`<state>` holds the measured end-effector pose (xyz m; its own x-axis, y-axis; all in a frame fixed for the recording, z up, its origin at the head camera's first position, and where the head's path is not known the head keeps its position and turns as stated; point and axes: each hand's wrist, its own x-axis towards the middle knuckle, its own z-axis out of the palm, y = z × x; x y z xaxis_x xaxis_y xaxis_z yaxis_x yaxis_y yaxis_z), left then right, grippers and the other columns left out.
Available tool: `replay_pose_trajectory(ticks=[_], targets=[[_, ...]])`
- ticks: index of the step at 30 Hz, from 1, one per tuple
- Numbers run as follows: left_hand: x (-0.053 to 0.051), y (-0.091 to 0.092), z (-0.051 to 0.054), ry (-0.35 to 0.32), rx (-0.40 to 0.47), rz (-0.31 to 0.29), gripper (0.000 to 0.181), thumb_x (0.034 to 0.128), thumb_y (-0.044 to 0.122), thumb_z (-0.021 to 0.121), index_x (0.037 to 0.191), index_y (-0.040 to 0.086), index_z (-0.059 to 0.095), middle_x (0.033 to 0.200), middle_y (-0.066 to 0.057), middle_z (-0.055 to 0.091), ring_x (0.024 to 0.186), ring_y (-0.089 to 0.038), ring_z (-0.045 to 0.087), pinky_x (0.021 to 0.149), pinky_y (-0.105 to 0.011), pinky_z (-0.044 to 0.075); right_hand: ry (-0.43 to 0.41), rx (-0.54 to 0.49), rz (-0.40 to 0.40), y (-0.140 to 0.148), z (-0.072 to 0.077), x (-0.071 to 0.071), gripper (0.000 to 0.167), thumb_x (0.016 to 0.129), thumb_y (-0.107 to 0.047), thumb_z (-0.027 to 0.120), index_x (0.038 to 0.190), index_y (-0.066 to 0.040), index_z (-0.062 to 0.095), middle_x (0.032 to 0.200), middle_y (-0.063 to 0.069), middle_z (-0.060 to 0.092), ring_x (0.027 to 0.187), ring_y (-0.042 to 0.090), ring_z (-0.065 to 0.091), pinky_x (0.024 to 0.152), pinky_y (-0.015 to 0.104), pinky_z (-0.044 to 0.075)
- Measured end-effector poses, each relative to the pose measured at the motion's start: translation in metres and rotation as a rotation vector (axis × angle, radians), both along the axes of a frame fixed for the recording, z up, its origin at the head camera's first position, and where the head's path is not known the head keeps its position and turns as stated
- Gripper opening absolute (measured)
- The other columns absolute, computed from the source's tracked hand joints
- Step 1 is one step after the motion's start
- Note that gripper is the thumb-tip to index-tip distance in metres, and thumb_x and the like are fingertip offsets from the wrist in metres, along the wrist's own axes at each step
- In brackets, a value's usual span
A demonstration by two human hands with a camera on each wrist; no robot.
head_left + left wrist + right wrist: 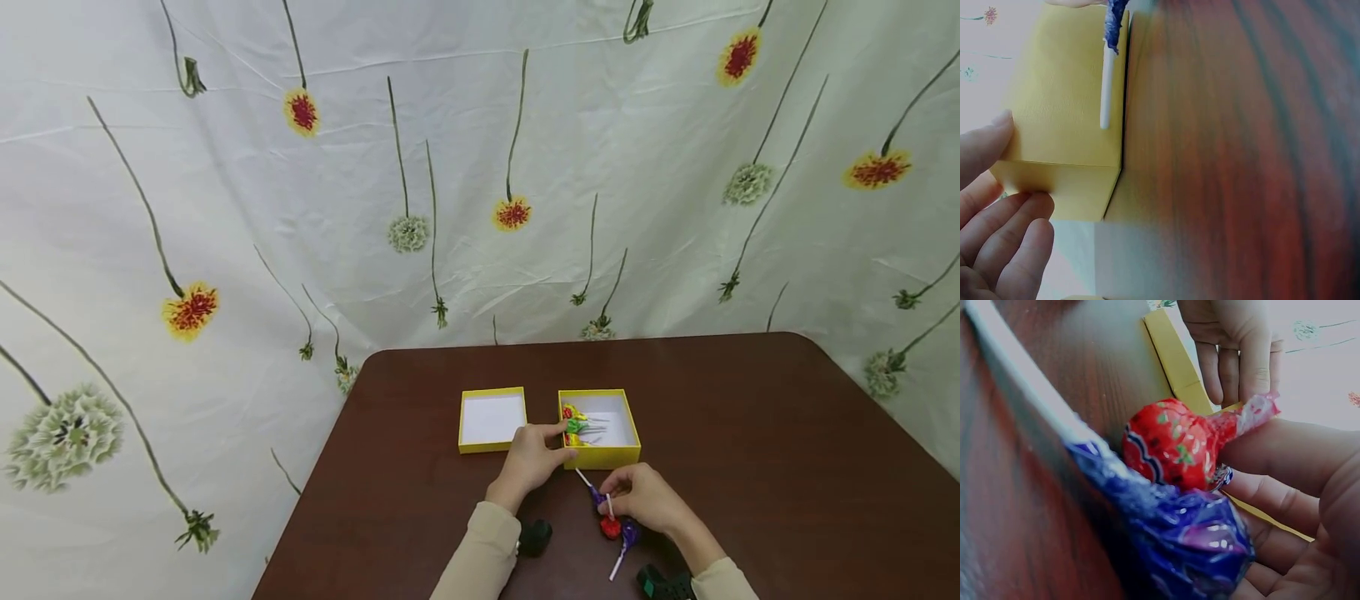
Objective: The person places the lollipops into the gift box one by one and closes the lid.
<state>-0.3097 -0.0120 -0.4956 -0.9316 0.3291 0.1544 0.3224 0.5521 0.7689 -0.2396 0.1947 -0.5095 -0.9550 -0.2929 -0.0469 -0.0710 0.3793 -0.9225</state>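
A yellow box (600, 457) with a white inside holds several wrapped lollipops (576, 426), laid along its left side. My left hand (531, 460) grips the box at its near left corner, thumb on the front face and fingers along the side. Just in front of the box, my right hand (645, 497) pinches a purple-wrapped lollipop (597, 495), its white stick pointing toward the box. Below those fingers is a red-wrapped lollipop (1169, 444). Another purple-wrapped lollipop (1191, 544) lies on the table beside it, stick toward me.
The box's yellow-rimmed lid (492, 421) lies to the left with its white inside up. All this stands on a dark brown table (750, 433) with rounded far corners. A flower-patterned cloth (465, 167) hangs behind it.
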Motion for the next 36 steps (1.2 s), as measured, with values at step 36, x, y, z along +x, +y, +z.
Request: replay_pose_trajectory(ticks=[36], targets=[[0.001, 0.001, -0.001, -0.012, 0.005, -0.002, 0.05, 0.0863, 0.025, 0.08, 0.133, 0.011, 0.066, 0.132, -0.008, 0.067, 0.123, -0.029, 0.063, 0.099, -0.042, 0.055, -0.031, -0.247, -0.155, 0.024, 0.012, 0.013, 0.025, 0.084, 0.006, 0.066, 0.103, 0.019, 0.054, 0.093, 0.006, 0.068, 0.079, 0.007, 0.065, 0.073, 0.024, 0.058]])
